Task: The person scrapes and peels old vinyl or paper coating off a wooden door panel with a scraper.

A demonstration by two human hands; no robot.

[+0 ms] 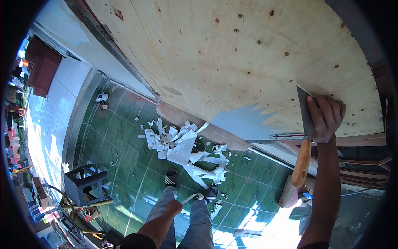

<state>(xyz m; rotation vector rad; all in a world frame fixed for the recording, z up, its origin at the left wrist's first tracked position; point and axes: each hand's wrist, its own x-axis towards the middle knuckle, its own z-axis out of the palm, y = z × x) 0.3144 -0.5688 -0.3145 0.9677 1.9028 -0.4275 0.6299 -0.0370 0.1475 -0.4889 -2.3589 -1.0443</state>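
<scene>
My left hand (pixel 174 206) hangs low in front of my legs, arm bent down, fingers closed in a loose fist pinching one end of a thin white strip (pixel 193 197) that curls toward my right foot. Below it I note grey trousers and dark sandals (pixel 171 177) with white stripes, planted on glossy green floor tiles (pixel 124 149) with pale grout lines. My right arm reaches straight up and forward, wrist bent, and my right hand (pixel 326 117) is wrapped tight around a scraper (pixel 305 137): fingers curled over the flat grey metal blade near its neck, the rounded orange wooden handle hanging free below the wrist. The blade's upper corner lies against the board (pixel 232 54), at the boundary of bare wood and remaining covering. Just past my feet lies a heap of torn white strips (pixel 182 147), flat, ragged and overlapping, with smaller scraps scattered around. Beyond it stands the board, a large pale plywood panel with dark knots, leaning over a rough concrete sill. A jagged pale-blue patch (pixel 242 120) clings to its lower edge, beside the scraper. To the left, a dark plastic stool (pixel 87 182) stands on the tiles, well apart from the heap.
</scene>
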